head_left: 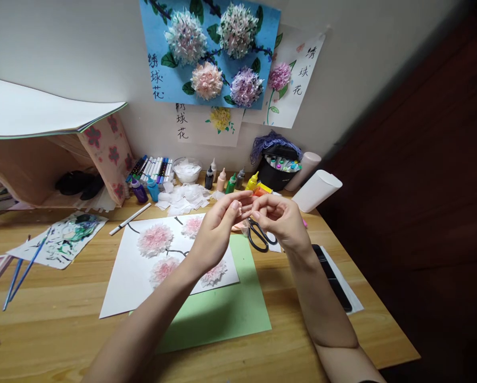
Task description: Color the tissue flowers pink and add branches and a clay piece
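Head view: wooden desk [63,330] against a white wall [63,48]; both hands' [254,221] grip unclear.

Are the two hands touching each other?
Touching. The head view shows the left hand and right hand meeting at the fingertips above the scissors, with no gap between them.

A wooden table [63,330] carries a white sheet [130,282] with pink paper flowers, overlapping a green sheet [222,314]. Black-handled scissors [258,236], a white marker [130,219], blue brushes [21,274], paint bottles [222,181] and white paper scraps [184,198] lie around.
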`<move>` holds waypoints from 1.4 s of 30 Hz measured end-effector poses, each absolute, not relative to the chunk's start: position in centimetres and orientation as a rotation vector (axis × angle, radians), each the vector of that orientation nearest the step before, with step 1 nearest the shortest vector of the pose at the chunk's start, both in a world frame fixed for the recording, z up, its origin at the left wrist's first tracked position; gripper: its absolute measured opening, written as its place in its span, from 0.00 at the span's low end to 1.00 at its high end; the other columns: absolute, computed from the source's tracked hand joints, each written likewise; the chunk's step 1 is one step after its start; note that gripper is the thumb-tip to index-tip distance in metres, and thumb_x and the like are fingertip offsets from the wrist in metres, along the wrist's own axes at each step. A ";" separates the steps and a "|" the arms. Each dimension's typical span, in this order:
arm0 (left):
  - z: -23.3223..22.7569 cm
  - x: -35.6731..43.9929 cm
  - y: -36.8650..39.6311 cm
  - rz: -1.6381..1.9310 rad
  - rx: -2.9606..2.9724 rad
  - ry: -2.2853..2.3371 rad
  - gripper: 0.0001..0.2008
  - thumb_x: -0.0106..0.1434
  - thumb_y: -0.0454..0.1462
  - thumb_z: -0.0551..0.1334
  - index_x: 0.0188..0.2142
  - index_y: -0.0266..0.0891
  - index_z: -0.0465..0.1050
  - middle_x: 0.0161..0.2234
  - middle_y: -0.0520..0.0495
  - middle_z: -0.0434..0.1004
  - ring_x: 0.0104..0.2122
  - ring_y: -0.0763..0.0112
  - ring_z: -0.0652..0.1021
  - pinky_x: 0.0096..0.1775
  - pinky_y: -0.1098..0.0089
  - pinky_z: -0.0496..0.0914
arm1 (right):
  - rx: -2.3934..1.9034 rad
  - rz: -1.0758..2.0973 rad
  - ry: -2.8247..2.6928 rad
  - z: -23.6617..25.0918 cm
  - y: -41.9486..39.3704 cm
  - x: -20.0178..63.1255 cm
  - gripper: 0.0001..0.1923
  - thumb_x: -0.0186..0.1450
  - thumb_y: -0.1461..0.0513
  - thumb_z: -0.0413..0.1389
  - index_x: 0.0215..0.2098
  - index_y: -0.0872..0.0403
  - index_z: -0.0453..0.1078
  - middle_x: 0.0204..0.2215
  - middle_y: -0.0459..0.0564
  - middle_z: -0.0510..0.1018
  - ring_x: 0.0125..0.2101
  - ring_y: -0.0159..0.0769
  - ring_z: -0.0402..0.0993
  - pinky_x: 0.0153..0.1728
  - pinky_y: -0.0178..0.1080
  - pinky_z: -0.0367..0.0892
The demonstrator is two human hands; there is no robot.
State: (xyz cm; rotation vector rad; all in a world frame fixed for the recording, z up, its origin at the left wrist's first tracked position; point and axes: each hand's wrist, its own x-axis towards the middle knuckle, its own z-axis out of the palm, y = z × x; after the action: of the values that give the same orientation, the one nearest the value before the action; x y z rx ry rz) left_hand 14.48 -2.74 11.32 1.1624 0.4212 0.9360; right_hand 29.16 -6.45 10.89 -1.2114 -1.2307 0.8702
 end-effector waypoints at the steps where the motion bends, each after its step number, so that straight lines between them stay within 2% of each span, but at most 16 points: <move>1: 11.4 14.4 -2.8 0.935 1.164 0.416 0.13 0.64 0.40 0.57 0.46 0.40 0.73 0.48 0.43 0.75 0.48 0.63 0.75 0.53 0.60 0.68 | -1.197 0.865 -1.238 10.9 -6.5 29.2 0.08 0.54 0.59 0.62 0.26 0.54 0.69 0.16 0.42 0.72 0.16 0.27 0.68 0.19 0.31 0.65; 4: 11.7 14.3 -3.0 0.935 1.179 0.414 0.14 0.64 0.40 0.56 0.47 0.40 0.73 0.49 0.44 0.75 0.48 0.63 0.75 0.53 0.61 0.68 | -1.160 0.848 -1.258 11.0 -6.6 29.1 0.07 0.54 0.60 0.62 0.26 0.54 0.69 0.16 0.42 0.73 0.17 0.28 0.69 0.20 0.31 0.66; 13: 11.6 13.9 -3.5 0.943 1.241 0.446 0.16 0.66 0.42 0.55 0.50 0.44 0.71 0.52 0.45 0.72 0.52 0.63 0.72 0.52 0.64 0.68 | -1.204 0.781 -1.278 11.4 -6.7 29.1 0.09 0.54 0.56 0.64 0.27 0.53 0.73 0.16 0.42 0.73 0.16 0.28 0.68 0.19 0.34 0.66; 18: 11.4 14.1 -3.5 0.951 1.279 0.434 0.16 0.67 0.42 0.53 0.51 0.44 0.71 0.54 0.46 0.70 0.53 0.62 0.71 0.51 0.65 0.69 | -1.213 0.722 -1.294 11.4 -6.8 28.8 0.10 0.54 0.56 0.64 0.26 0.54 0.71 0.18 0.43 0.74 0.18 0.29 0.70 0.20 0.33 0.66; 21: 11.3 14.1 -3.5 0.956 1.312 0.409 0.16 0.67 0.42 0.52 0.52 0.44 0.70 0.56 0.46 0.69 0.54 0.62 0.70 0.52 0.64 0.68 | -1.221 0.618 -1.323 11.4 -6.9 28.4 0.09 0.55 0.57 0.63 0.26 0.54 0.70 0.20 0.44 0.75 0.19 0.28 0.70 0.20 0.32 0.64; 27: 11.5 14.0 -3.4 0.979 1.487 0.355 0.14 0.66 0.38 0.55 0.50 0.43 0.70 0.55 0.46 0.69 0.54 0.65 0.70 0.55 0.66 0.64 | -1.274 0.296 -1.427 11.8 -7.6 28.0 0.06 0.58 0.63 0.61 0.25 0.54 0.69 0.18 0.41 0.72 0.18 0.25 0.64 0.20 0.31 0.59; 30: 11.5 14.0 -2.8 0.957 1.405 0.357 0.13 0.65 0.39 0.56 0.49 0.41 0.71 0.51 0.44 0.73 0.49 0.66 0.74 0.51 0.66 0.68 | -1.270 0.296 -1.462 12.2 -8.0 28.3 0.04 0.58 0.64 0.61 0.27 0.54 0.70 0.21 0.42 0.73 0.21 0.26 0.66 0.21 0.31 0.60; 34: 11.2 14.1 -1.8 0.942 1.159 0.405 0.14 0.63 0.42 0.58 0.44 0.36 0.71 0.36 0.45 0.77 0.32 0.73 0.78 0.37 0.71 0.72 | -1.232 0.388 -1.411 12.6 -8.1 28.9 0.03 0.62 0.63 0.57 0.35 0.52 0.72 0.27 0.45 0.75 0.24 0.29 0.69 0.25 0.33 0.64; 36: 11.0 14.3 -1.5 0.914 1.094 0.420 0.14 0.62 0.44 0.60 0.39 0.35 0.70 0.28 0.50 0.74 0.22 0.78 0.73 0.26 0.75 0.69 | -1.211 0.406 -1.406 12.6 -8.1 28.9 0.05 0.64 0.62 0.55 0.37 0.52 0.72 0.27 0.44 0.74 0.25 0.29 0.70 0.28 0.34 0.65; 38: 10.8 14.5 -1.4 0.892 1.036 0.441 0.15 0.61 0.47 0.60 0.34 0.35 0.69 0.21 0.55 0.66 0.16 0.83 0.65 0.19 0.78 0.60 | -1.214 0.406 -1.422 12.7 -8.1 29.0 0.06 0.64 0.62 0.54 0.37 0.52 0.72 0.27 0.44 0.74 0.26 0.29 0.70 0.29 0.35 0.65; 40: 10.7 14.6 -1.3 0.883 0.978 0.451 0.17 0.61 0.49 0.59 0.29 0.36 0.66 0.19 0.58 0.57 0.15 0.84 0.59 0.17 0.80 0.54 | -1.267 0.395 -1.444 12.8 -8.0 29.3 0.06 0.65 0.62 0.54 0.37 0.52 0.72 0.29 0.45 0.75 0.28 0.30 0.71 0.30 0.35 0.65; 42: 10.9 14.3 -1.0 0.899 0.942 0.449 0.17 0.60 0.48 0.60 0.27 0.36 0.63 0.19 0.58 0.53 0.16 0.85 0.56 0.18 0.81 0.52 | -1.396 0.385 -1.497 12.7 -7.8 30.0 0.06 0.64 0.60 0.54 0.36 0.52 0.72 0.31 0.46 0.77 0.30 0.32 0.72 0.30 0.35 0.64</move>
State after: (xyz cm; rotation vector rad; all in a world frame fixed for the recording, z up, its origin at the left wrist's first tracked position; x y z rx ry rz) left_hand 14.34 -0.96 10.86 0.9417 0.4494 0.8986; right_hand 29.97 -7.85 12.66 -1.3963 -1.4968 0.3853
